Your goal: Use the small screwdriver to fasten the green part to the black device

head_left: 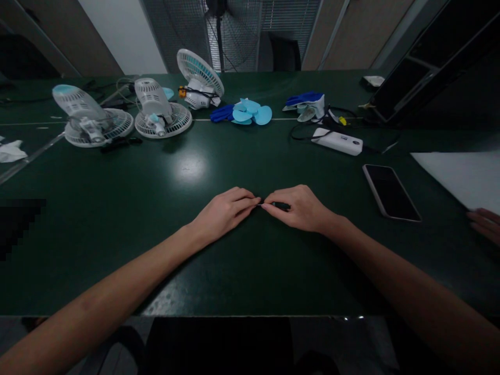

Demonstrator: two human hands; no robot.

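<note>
Over the middle of the dark green table, my two hands meet at a small screwdriver with a dark handle and a thin metal shaft. My right hand is closed around its handle, fingertips pinched at the front. The fingertips of my left hand are pressed together at the end of the shaft. Whether a tiny part sits between those fingertips is hidden.
Two white fan heads lie face down at the back left, and another fan leans behind. Blue fan blades, gloves, a white power strip and a phone lie rightward. Another person's hand rests at the right edge.
</note>
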